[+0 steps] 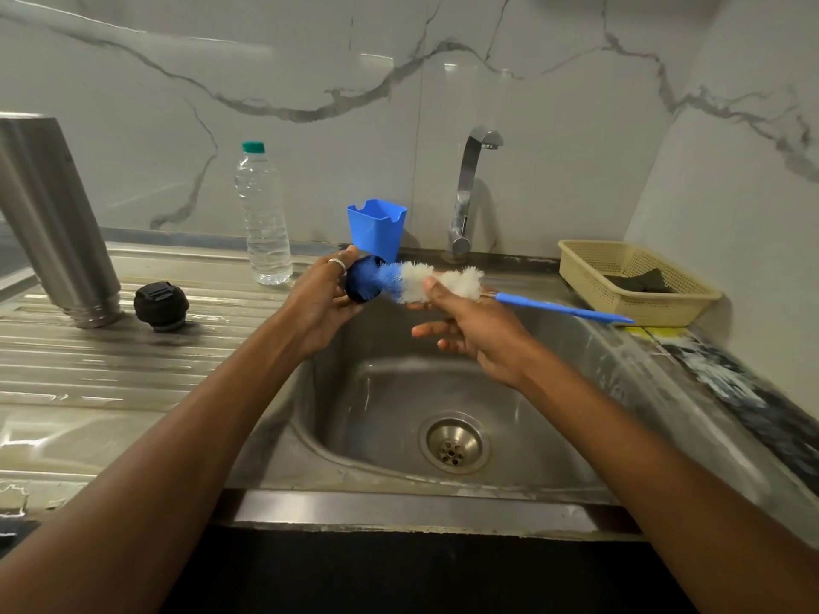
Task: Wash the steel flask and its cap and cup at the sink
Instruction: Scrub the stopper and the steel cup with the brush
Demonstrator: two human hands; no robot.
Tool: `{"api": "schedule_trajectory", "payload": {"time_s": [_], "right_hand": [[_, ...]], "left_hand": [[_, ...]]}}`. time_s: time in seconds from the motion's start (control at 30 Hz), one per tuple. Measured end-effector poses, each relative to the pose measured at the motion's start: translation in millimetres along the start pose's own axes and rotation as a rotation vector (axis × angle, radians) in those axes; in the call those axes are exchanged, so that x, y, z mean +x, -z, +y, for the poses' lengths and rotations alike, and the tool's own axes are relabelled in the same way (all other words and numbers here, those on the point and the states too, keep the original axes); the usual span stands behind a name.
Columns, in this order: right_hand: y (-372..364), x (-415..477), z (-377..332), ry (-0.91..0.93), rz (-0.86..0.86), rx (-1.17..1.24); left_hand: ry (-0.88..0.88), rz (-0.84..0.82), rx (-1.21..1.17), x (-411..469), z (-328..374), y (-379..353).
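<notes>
This is a kitchen, at the washing-up corner. A steel sink [554, 347] with a round drain [454, 444] fills the middle of the frame, and a ribbed draining board [133, 361] runs off to the left. A chrome tap [469, 188] rises at the back against a glossy, marble-veined wall [310, 59]. Around it sit ordinary kitchen things: a blue plastic holder [376, 228] and a water bottle [262, 214] at the back, and a cream basket [589, 277] with a dark scrub pad [638, 281] on the right. A steel flask [53, 214] stands upside down at the left beside its black cap [160, 305]. Over the basin, a bottle brush [443, 281] pokes into a dark cup [361, 285].
</notes>
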State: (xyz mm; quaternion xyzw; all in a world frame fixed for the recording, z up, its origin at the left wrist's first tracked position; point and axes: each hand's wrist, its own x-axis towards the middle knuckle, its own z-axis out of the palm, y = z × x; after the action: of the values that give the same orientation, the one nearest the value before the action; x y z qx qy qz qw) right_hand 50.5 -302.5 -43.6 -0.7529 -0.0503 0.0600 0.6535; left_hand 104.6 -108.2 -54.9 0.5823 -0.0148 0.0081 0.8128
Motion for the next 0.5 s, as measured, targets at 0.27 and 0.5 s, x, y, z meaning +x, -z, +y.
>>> {"api": "schedule_trajectory", "payload": {"time_s": [0.27,0.5], "right_hand": [[36.5,15.5,26.3,0.541,0.254,-0.828],[0.2,-4.0,-9.9,0.138,0.037,-0.022]], "left_hand": [[-0.019,-0.053,0.028,-2.5,4.7,-6.4],[0.044,0.011,-0.117,-10.2,8.8,-8.5]]}}
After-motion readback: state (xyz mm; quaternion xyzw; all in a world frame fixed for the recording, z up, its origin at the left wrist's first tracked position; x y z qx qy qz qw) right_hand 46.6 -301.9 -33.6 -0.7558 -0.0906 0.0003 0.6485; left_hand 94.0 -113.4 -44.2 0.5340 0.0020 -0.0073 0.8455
